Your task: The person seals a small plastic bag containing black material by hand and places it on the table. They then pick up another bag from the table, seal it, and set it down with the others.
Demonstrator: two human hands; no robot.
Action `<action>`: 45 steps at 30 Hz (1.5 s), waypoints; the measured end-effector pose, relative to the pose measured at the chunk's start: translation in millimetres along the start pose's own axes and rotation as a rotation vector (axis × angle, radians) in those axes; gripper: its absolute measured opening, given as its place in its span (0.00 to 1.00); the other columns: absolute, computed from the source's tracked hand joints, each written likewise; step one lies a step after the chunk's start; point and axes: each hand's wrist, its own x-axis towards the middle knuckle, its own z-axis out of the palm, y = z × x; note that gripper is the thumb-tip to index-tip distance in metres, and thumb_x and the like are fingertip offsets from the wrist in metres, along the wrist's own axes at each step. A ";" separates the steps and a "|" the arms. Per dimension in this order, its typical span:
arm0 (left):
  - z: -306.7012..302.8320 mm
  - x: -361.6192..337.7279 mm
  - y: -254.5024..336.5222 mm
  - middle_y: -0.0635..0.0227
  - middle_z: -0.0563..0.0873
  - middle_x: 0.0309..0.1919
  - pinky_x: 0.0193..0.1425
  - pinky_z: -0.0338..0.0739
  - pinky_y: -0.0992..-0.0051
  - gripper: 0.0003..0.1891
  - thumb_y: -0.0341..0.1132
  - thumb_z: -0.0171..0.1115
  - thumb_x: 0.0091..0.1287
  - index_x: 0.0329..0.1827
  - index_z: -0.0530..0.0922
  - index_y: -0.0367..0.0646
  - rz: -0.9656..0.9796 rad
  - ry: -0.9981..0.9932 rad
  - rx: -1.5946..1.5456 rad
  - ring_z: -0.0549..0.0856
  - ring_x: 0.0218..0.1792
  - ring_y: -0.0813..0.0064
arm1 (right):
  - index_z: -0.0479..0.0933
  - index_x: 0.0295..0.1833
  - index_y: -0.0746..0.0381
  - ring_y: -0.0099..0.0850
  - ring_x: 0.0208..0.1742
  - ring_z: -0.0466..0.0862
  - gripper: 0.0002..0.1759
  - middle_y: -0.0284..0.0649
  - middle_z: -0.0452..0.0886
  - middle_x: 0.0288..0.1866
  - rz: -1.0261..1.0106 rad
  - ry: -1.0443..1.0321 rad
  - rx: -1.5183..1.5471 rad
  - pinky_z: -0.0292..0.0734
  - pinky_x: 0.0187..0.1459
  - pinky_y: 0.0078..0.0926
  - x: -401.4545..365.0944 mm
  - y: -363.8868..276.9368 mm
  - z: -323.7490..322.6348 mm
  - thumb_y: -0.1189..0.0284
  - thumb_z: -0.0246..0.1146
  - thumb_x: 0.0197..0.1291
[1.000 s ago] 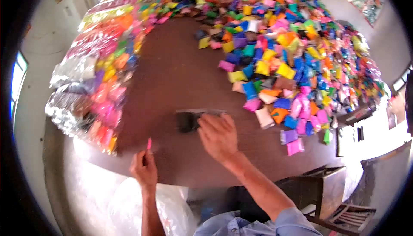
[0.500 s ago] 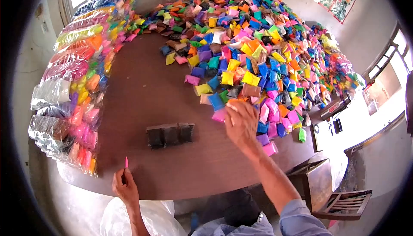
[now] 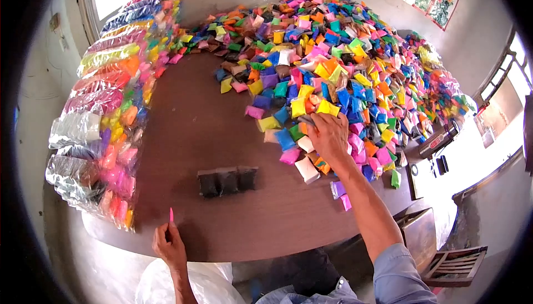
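Here, a right hand [image 3: 330,134] reaches into a pile [image 3: 344,97] of bright packets, its fingers at a grey packet [image 3: 305,120]; whether they grip it cannot be told. The left hand [image 3: 170,244] pinches a pink strip [image 3: 171,215] at the surface's [image 3: 180,132] near edge. Between the hands, three black packets [image 3: 227,182] lie in a row. The step looks like picking from the pile; the next move seems to call for a sure pinch, neighbors undisturbed.
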 end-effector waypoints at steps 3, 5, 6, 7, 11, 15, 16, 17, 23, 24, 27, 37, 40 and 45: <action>0.3 -1.2 -4.7 0.59 0.84 0.30 0.34 0.76 0.65 0.05 0.28 0.69 0.73 0.40 0.82 0.37 0.030 0.015 0.005 0.82 0.28 0.65 | 0.87 0.55 0.63 0.41 0.58 0.88 0.15 0.42 0.91 0.54 0.130 0.062 0.109 0.70 0.67 0.43 -0.4 4.0 -5.4 0.65 0.70 0.68; 0.0 -1.3 -5.8 0.58 0.84 0.29 0.33 0.76 0.64 0.05 0.28 0.69 0.73 0.40 0.82 0.37 0.015 0.000 0.008 0.82 0.28 0.63 | 0.87 0.55 0.62 0.43 0.58 0.88 0.15 0.43 0.91 0.55 0.179 0.082 0.173 0.73 0.65 0.45 -3.0 12.7 -6.6 0.66 0.70 0.68; 0.6 -1.0 -4.6 0.58 0.84 0.29 0.33 0.76 0.64 0.05 0.28 0.69 0.73 0.40 0.82 0.37 0.025 0.003 0.007 0.82 0.28 0.63 | 0.86 0.51 0.61 0.43 0.51 0.89 0.11 0.41 0.91 0.49 0.151 0.168 0.139 0.78 0.54 0.43 -1.3 15.9 -11.3 0.67 0.68 0.69; 1.3 -0.7 -2.7 0.58 0.84 0.30 0.34 0.76 0.64 0.05 0.28 0.69 0.73 0.40 0.82 0.37 0.049 0.022 0.002 0.83 0.28 0.62 | 0.86 0.51 0.61 0.43 0.51 0.89 0.11 0.41 0.91 0.49 0.153 0.177 0.141 0.78 0.54 0.43 -1.0 17.5 -15.8 0.67 0.68 0.69; -0.1 0.0 0.8 0.57 0.85 0.30 0.34 0.78 0.62 0.04 0.28 0.69 0.73 0.40 0.82 0.37 0.078 0.024 -0.007 0.84 0.29 0.58 | 0.83 0.47 0.65 0.42 0.32 0.85 0.13 0.45 0.86 0.34 0.395 0.234 0.412 0.74 0.31 0.36 -22.4 14.7 -51.4 0.64 0.65 0.75; 2.1 -3.0 1.5 0.58 0.86 0.33 0.38 0.80 0.60 0.03 0.27 0.70 0.71 0.42 0.83 0.39 0.127 0.039 0.105 0.86 0.33 0.56 | 0.80 0.41 0.66 0.18 0.31 0.74 0.21 0.34 0.75 0.25 0.612 -0.108 0.705 0.70 0.31 0.28 -98.9 -10.2 -80.9 0.58 0.62 0.79; 2.2 -4.3 1.5 0.58 0.86 0.37 0.43 0.81 0.59 0.04 0.27 0.71 0.69 0.42 0.83 0.40 0.035 -0.017 0.097 0.86 0.39 0.55 | 0.80 0.41 0.66 0.18 0.31 0.74 0.21 0.34 0.75 0.25 0.617 -0.094 0.710 0.70 0.31 0.28 -123.0 -19.1 -81.8 0.58 0.62 0.79; 0.6 -3.2 8.4 0.58 0.86 0.37 0.43 0.81 0.59 0.04 0.27 0.71 0.69 0.42 0.83 0.40 0.049 -0.014 0.095 0.86 0.39 0.55 | 0.81 0.38 0.66 0.19 0.30 0.75 0.21 0.33 0.77 0.24 0.663 -0.127 0.811 0.70 0.30 0.29 -146.0 -31.9 -81.0 0.59 0.63 0.78; -0.3 1.1 22.7 0.58 0.88 0.46 0.52 0.81 0.56 0.09 0.29 0.73 0.65 0.47 0.85 0.40 0.442 0.085 0.389 0.85 0.49 0.51 | 0.80 0.32 0.65 0.28 0.26 0.81 0.20 0.37 0.80 0.23 0.646 -0.163 0.902 0.74 0.30 0.36 -221.3 -77.4 -82.0 0.62 0.63 0.77; 2.8 -2.8 35.3 0.57 0.88 0.46 0.52 0.81 0.56 0.11 0.31 0.74 0.64 0.47 0.85 0.40 0.492 0.059 0.294 0.85 0.49 0.51 | 0.79 0.32 0.64 0.35 0.25 0.81 0.19 0.41 0.79 0.24 0.540 -0.133 0.852 0.74 0.30 0.38 -222.2 -80.7 -86.3 0.63 0.62 0.76; 31.6 -42.8 73.5 0.55 0.89 0.45 0.50 0.82 0.56 0.14 0.35 0.76 0.65 0.49 0.86 0.40 0.304 -0.200 -0.020 0.87 0.45 0.52 | 0.81 0.36 0.61 0.58 0.37 0.85 0.17 0.50 0.85 0.33 0.494 -0.232 0.760 0.79 0.38 0.54 -225.8 -86.2 -91.0 0.60 0.61 0.74; 87.5 -81.3 211.3 0.59 0.88 0.33 0.42 0.81 0.68 0.17 0.40 0.72 0.70 0.50 0.87 0.33 -0.076 -1.068 -0.660 0.85 0.35 0.73 | 0.84 0.39 0.62 0.55 0.36 0.86 0.16 0.51 0.86 0.35 0.480 -0.012 0.917 0.79 0.36 0.48 -234.9 -81.0 -81.7 0.61 0.63 0.77; 95.2 -83.7 202.5 0.64 0.91 0.36 0.47 0.83 0.68 0.15 0.38 0.70 0.73 0.53 0.87 0.33 0.024 -1.045 -0.515 0.86 0.40 0.74 | 0.85 0.40 0.62 0.56 0.36 0.86 0.19 0.52 0.86 0.36 0.649 -0.115 0.935 0.79 0.36 0.47 -229.8 -81.2 -79.9 0.59 0.61 0.78; 100.5 -97.4 195.5 0.60 0.89 0.32 0.41 0.82 0.64 0.15 0.40 0.71 0.70 0.49 0.87 0.36 0.058 -0.876 -0.446 0.88 0.35 0.71 | 0.86 0.41 0.60 0.54 0.37 0.88 0.21 0.50 0.87 0.35 0.593 -0.078 0.962 0.81 0.38 0.47 -225.9 -84.0 -92.1 0.53 0.61 0.76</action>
